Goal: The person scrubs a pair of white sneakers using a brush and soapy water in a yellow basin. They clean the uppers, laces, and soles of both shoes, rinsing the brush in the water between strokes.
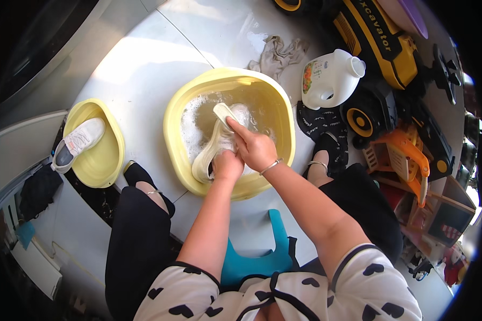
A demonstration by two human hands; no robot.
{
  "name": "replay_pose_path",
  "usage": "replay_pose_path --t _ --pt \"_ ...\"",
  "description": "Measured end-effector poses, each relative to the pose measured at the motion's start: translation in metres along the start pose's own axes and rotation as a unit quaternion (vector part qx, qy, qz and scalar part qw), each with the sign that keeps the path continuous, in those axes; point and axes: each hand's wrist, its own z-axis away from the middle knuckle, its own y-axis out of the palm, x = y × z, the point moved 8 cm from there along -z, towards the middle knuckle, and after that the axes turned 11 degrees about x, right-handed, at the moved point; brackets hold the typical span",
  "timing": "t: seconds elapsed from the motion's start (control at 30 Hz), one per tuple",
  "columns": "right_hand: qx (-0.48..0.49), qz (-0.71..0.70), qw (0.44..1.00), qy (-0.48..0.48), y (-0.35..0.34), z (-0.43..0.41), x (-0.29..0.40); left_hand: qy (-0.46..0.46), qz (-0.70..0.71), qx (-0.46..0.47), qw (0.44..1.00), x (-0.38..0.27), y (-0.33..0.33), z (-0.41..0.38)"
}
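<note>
A yellow plastic basin [169, 132] stands on the floor between my feet, holding cloudy, foamy water [261, 98]. Inside it a pale sneaker [203, 162] lies tilted, its sole edge toward the left. My left hand [228, 165] grips the sneaker near its opening, the fingers partly hidden. In my right hand [258, 149] is a pale scrubbing brush [222, 111], its flat back up and my index finger along it. The brush lies against the sneaker's front part, and its bristles are hidden. Both hands are close together over the basin.
At left, another pale sneaker [82, 138] leans over the rim of a small yellow tub [109, 164]. A white jug [325, 78], a crumpled beige cloth [275, 58] and a large toy excavator [379, 44] lie to the upper right. A teal stool [257, 263] is beneath me.
</note>
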Motion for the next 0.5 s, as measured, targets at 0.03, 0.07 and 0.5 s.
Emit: replay_pose_path --t 0.03,0.07,0.5 --pt "0.042 0.045 0.997 0.048 0.003 -0.011 -0.011 0.008 0.007 0.013 1.0 -0.001 0.005 -0.001" --pt "0.084 0.09 0.988 0.095 0.007 -0.022 -0.025 0.122 0.109 -0.042 0.986 -0.006 0.009 -0.005" --pt "0.113 -0.146 0.98 0.08 0.038 0.013 -0.026 -0.025 0.766 -0.011 0.643 0.027 0.055 -0.023"
